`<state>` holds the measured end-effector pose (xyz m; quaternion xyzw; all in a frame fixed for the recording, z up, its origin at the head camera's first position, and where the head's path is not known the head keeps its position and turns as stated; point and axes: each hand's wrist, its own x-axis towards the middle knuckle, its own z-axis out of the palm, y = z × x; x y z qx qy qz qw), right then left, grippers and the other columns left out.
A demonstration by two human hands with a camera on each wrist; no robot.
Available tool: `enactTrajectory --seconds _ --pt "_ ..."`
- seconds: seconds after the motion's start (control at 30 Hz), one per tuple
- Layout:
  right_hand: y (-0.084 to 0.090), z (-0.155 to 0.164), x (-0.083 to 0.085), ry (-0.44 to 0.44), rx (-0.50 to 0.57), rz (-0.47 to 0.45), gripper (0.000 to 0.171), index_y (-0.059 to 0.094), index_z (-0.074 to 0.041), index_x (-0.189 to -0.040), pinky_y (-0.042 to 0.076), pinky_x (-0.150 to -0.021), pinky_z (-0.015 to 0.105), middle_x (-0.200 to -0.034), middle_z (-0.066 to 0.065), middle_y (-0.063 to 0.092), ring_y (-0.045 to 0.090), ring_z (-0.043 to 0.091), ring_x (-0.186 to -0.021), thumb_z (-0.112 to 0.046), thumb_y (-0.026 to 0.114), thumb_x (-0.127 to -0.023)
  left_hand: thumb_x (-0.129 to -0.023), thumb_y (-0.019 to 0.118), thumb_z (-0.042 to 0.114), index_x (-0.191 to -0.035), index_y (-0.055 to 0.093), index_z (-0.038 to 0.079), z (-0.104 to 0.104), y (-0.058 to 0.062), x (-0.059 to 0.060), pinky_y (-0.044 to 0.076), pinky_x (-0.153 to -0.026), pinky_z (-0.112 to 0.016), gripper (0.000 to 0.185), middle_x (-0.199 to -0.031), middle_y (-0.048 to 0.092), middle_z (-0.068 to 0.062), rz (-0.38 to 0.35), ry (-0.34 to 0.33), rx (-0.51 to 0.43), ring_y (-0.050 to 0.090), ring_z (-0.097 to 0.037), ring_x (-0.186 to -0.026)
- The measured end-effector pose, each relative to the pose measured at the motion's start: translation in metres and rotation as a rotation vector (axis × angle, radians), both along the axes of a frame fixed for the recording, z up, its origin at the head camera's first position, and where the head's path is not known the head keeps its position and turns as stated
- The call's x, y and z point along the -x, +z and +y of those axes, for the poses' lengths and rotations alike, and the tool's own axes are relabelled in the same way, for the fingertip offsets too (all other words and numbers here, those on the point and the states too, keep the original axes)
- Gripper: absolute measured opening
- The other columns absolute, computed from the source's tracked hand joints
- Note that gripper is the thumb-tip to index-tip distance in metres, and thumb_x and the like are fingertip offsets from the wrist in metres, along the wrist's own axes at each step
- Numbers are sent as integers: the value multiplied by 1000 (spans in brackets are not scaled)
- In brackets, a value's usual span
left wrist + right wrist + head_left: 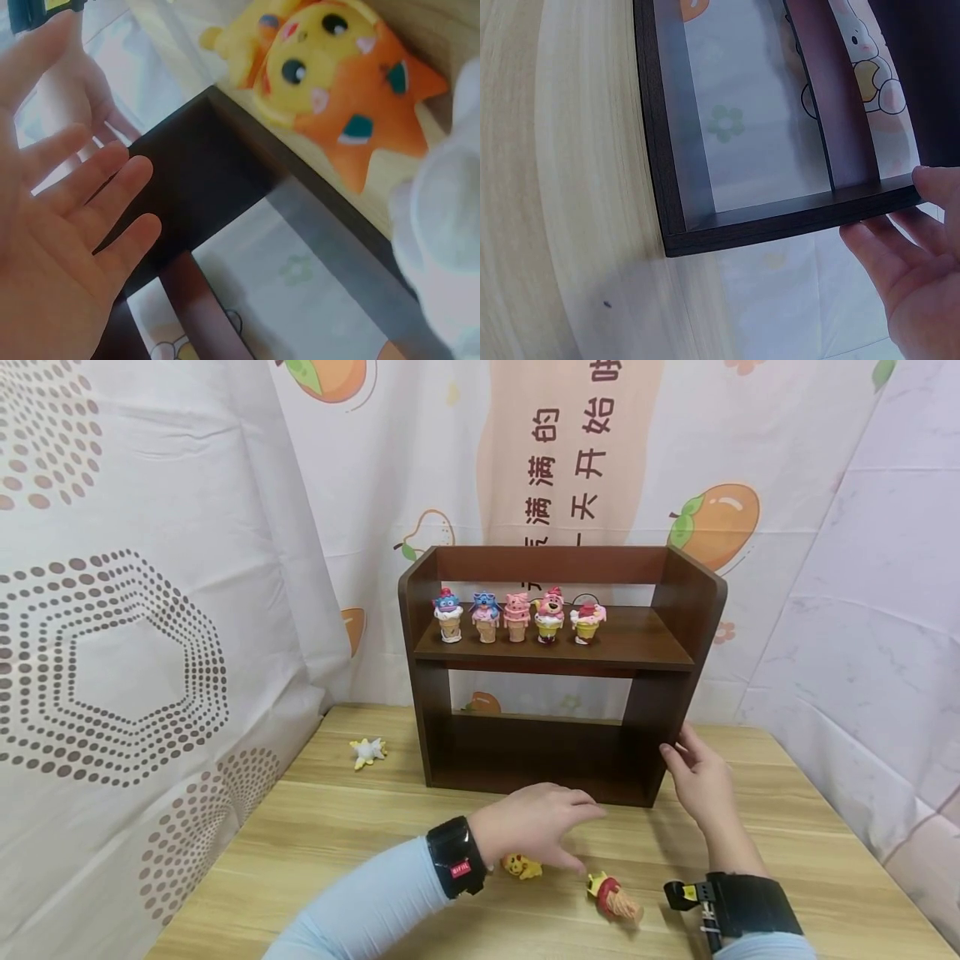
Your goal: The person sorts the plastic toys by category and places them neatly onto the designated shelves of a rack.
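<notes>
My right hand [700,777] holds the right side panel of a dark brown two-tier shelf [555,664], thumb at the front edge and fingers along the outside, as the right wrist view shows. With fingers spread, my left hand [536,822] hovers over the table before the shelf, holding nothing. Below it lies a small yellow figurine [521,866], partly hidden by the wrist. An ice-cream-cone figurine [615,897] with a red and yellow top lies on its side to the right. In the left wrist view, a yellow-faced figurine with an orange star-shaped body [337,82] appears close up.
Several ice-cream-cone figurines [517,617] stand in a row on the upper tier. A white and yellow star-shaped figurine [368,752] lies left of the shelf on the wooden table [352,810]. Patterned cloth [390,460] hangs behind and at both sides.
</notes>
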<state>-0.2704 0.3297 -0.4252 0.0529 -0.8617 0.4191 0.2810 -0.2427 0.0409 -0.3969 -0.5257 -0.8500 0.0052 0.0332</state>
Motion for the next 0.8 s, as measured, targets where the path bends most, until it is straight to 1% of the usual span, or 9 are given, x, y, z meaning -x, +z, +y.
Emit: enactTrajectory --seconds 0.1,0.33,0.47,0.53,0.63,0.7,0.8 --pt "-1 0 0 1 1 3 49 48 -10 -152 41 -76 2 -138 27 58 61 45 -117 -16 58 -104 -85 74 61 -150 50 24 3 -3 -2 40 -106 -23 78 -144 54 8 -1 -16 21 52 -3 -127" --pt "-1 1 -1 -10 -13 -1 49 48 -12 -153 40 -76 2 -137 26 58 61 44 -117 -19 58 -105 -85 79 53 -147 53 27 9 -6 -8 42 -104 -24 72 -146 53 10 -59 -12 60 52 -3 -128" --pt "-1 1 -1 -10 -13 -1 50 48 -14 -153 40 -76 1 -137 26 58 61 44 -117 -19 58 -105 -84 82 49 -144 56 28 15 -10 -11 43 -99 -18 69 -140 55 12 -87 -22 80 55 0 -119" --pt "0 1 -1 -11 -17 0 50 48 -14 -153 40 -76 1 -137 25 59 62 44 -117 -19 58 -105 -83 83 48 -142 58 28 17 -12 -12 43 -96 -17 68 -134 58 14 -91 -36 89 56 3 -111" --pt "0 0 -1 -16 -22 0 50 48 -15 -153 39 -76 1 -138 24 59 62 43 -116 -20 58 -105 -80 85 48 -139 60 29 21 -17 -15 42 -98 -20 66 -126 59 17 -80 -48 103 55 6 -106" --pt "0 0 -1 -19 -25 0 50 48 -16 -153 39 -76 1 -138 23 59 63 42 -116 -20 59 -105 -80 85 50 -137 61 30 23 -19 -18 40 -100 -23 65 -125 60 19 -66 -55 116 54 6 -108" --pt "0 0 -1 -19 -21 -1 50 48 -17 -153 39 -76 1 -138 23 59 63 42 -116 -20 59 -104 -80 85 49 -137 61 31 27 -21 -21 39 -103 -27 65 -129 59 19 -55 -62 130 52 5 -115"
